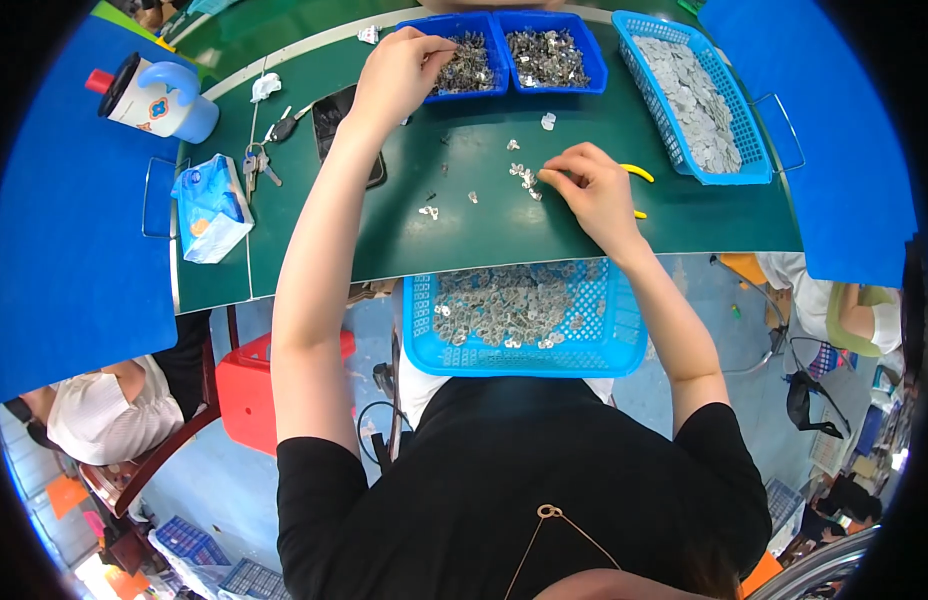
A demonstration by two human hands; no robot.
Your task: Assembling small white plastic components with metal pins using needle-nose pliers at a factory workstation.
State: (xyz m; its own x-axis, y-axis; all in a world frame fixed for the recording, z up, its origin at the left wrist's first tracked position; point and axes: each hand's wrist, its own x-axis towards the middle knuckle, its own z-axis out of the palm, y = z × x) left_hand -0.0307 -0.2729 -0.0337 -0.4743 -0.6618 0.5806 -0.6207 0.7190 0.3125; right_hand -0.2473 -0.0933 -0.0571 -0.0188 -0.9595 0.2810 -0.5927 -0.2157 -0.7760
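My left hand [402,72] reaches to the left blue bin [446,98], which holds many small dark metal parts [471,68]. Its thumb and fingers are pinched together at the bin's near left side; whatever they hold is too small to make out. My right hand [596,190] is low over the green table, fingertips closed beside a loose cluster of small silvery pieces [524,176]. Anything between those fingertips is hidden. A tool with yellow handles [637,173] lies partly behind this hand. On my lap rests a light-blue basket [624,345] with many small metal pieces [504,305].
A second blue bin [599,80] of metal parts stands right of the first. Farther right is a light-blue basket [739,175] of flat whitish pieces. A phone [329,120], keys [256,165], a tissue pack [212,210] and a tumbler [159,100] occupy the left side.
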